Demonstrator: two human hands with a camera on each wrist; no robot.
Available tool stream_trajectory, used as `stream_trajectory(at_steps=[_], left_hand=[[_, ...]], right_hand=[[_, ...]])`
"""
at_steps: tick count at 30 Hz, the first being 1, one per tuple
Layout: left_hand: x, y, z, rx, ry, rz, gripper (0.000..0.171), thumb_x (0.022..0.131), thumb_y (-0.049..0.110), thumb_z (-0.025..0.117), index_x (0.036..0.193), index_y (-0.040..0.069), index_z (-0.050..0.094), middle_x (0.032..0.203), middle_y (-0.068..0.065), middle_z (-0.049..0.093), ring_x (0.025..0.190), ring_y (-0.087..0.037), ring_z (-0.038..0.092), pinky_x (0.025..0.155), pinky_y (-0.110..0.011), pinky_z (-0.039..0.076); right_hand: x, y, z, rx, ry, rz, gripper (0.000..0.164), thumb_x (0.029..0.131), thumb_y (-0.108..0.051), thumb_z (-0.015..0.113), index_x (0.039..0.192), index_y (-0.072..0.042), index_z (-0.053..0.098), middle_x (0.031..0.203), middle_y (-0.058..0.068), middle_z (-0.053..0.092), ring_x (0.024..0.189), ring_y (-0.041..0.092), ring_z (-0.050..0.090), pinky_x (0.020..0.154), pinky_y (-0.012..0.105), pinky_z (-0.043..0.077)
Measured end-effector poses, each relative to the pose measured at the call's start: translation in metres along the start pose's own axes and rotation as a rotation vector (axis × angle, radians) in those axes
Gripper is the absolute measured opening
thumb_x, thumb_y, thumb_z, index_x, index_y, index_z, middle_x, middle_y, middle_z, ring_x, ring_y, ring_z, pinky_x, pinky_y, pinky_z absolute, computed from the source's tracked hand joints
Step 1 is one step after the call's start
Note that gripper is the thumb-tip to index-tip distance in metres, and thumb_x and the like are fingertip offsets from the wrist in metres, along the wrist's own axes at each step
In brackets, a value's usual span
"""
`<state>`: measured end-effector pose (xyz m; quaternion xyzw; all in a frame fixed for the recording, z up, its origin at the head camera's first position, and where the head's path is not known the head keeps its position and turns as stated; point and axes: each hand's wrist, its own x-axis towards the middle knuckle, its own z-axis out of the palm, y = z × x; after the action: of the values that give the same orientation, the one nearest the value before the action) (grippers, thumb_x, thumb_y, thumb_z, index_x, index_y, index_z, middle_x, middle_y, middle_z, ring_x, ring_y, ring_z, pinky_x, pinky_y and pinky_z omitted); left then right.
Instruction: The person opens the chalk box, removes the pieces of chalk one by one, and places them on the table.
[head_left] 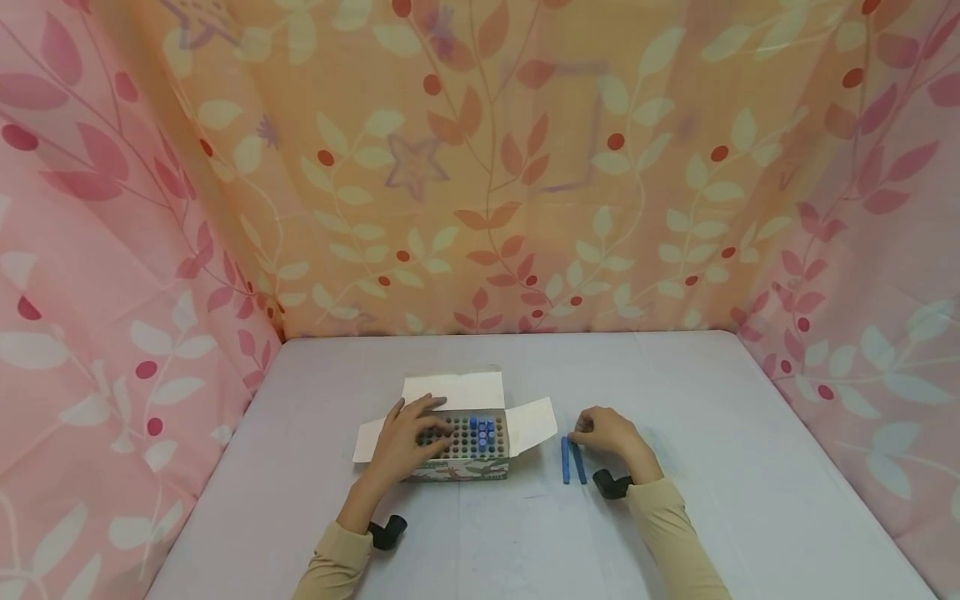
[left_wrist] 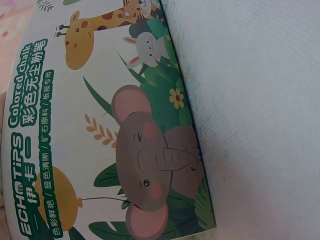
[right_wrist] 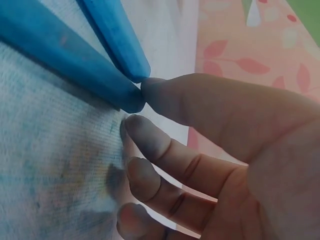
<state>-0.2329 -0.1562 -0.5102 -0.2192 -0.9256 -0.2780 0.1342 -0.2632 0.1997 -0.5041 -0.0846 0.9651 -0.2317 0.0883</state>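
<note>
Right grip (head_left: pixel 611 433), fingers parted, thumb against two slim blue chalk sticks (head_left: pixel 566 461) on the white table (head_left: pixel 510 542), right of the printed white cardboard box (head_left: pixel 468 472); left grip (head_left: pixel 406 440) spread over it; an uneven push could roll the sticks apart

Curtained booth: leaf-print drapes (head_left: pixel 555 225) on three sides of pale table (head_left: pixel 517 550).

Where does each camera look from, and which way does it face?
Worn on head: faces forward, down at white table; left hand, right hand, beige sleeves show.
Worn on left wrist: faces white animal-printed cardboard box; no hand clearly visible.
Worn on right wrist: faces two blue chalk sticks; right hand shows.
Head and right wrist share the sticks.
</note>
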Motion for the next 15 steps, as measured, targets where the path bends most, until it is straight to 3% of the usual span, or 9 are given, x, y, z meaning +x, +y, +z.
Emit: stream_trajectory(at_steps=[15], left_hand=[[0.0004,-0.0003,0.0007,-0.002,0.011,0.019,0.013,0.076,0.032,0.075,0.087,0.025,0.072,0.132,0.000,0.054,0.132,-0.025,0.039,0.113,-0.055,0.017]], right_hand=[[0.0019,-0.0022,0.0005,0.007,0.019,-0.012,0.020,0.080,-0.028,0.071,0.077,-0.010,0.063,0.072,0.000,0.058,0.067,0.015,0.051,0.059,0.030,0.045]])
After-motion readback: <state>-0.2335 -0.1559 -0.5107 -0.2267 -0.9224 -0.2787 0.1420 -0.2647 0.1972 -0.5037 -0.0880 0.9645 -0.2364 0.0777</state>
